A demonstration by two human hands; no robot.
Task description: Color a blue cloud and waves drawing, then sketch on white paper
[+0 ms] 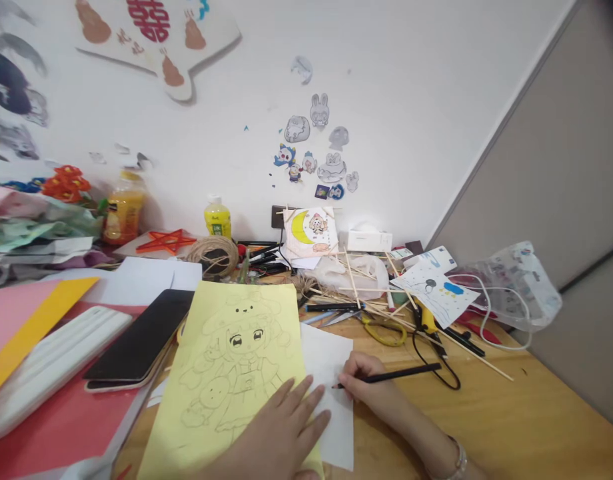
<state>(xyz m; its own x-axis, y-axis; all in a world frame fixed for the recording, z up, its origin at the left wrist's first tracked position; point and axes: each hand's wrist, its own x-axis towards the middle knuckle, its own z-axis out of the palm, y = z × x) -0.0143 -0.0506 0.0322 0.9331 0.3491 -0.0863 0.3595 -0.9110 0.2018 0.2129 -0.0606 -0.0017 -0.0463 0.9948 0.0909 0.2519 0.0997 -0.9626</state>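
Observation:
A yellow sheet of paper bears a line drawing of a character with large eyes and a round-faced hat. My left hand lies flat across the sheet's lower right, its fingers spread, and the fingertips reach over a white sheet of paper. That white sheet lies partly under the yellow one. My right hand grips a black pencil, whose point is at the white paper, just right of the drawing. Whether the point touches the paper I cannot tell.
Left are a black phone-like slab, a long white case and coloured paper sheets. Behind lie twine, yellow-handled scissors, thin sticks and pens. Bottles stand by the wall; a clear plastic bag rests at right.

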